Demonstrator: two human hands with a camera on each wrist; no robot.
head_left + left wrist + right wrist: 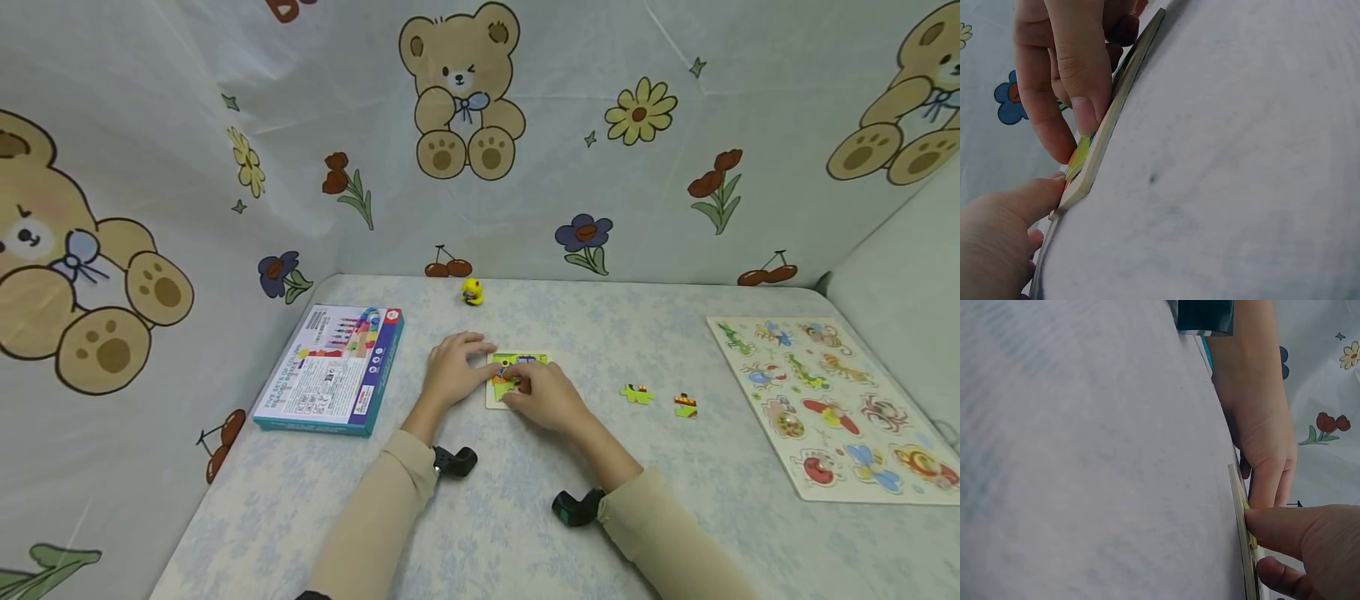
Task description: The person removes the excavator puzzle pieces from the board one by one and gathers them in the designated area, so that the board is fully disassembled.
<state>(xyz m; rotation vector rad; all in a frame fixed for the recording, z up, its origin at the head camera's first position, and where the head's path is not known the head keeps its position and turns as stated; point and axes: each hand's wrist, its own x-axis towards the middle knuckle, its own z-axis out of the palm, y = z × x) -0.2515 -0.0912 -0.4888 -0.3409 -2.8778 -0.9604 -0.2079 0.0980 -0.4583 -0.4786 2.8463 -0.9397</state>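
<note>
A small puzzle board [492, 402] with a pale rim and a green-yellow picture lies on the table between both hands. My right hand [551, 400] pinches a yellow-green puzzle piece [1080, 154] between thumb and forefinger, low over the board's left part. From the left, my left hand [453, 368] touches the board with its straight thumb, right beside that piece. Its other fingers reach loosely past the board's far left corner. Seen edge-on in the right wrist view, the board [1239, 519] lies flat, and the right thumb covers part of its picture.
Two loose puzzle pieces, one green [637, 394] and one red-yellow-green [686, 406], lie right of the hands. A large board of animal pictures [810, 400] is at far right. A flat box [330, 367] lies left; a yellow toy duck [472, 292] stands at the back.
</note>
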